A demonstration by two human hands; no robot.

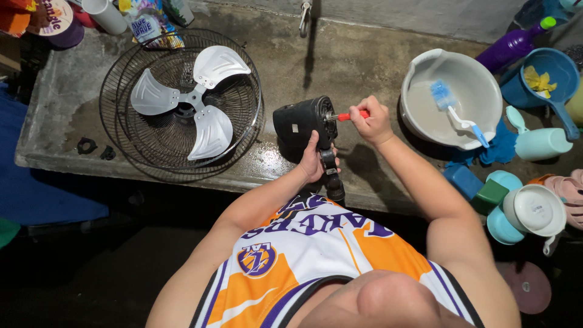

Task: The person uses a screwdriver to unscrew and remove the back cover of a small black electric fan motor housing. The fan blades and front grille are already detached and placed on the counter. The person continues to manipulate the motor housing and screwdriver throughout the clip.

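Hands: left gripping fan motor, right hiding screwdriver handle

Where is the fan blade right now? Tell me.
In the head view, the silver three-winged fan blade lies inside the wire fan guard on the concrete counter, left of the black fan motor.

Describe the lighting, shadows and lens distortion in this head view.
Head view: light falls from above on the concrete counter, while the floor below stays nearly black; the right hand and motor housing cast soft shadows toward the counter edge; the white basin shows mild glare; wide-angle bending curves the counter edges; focus is sharp.
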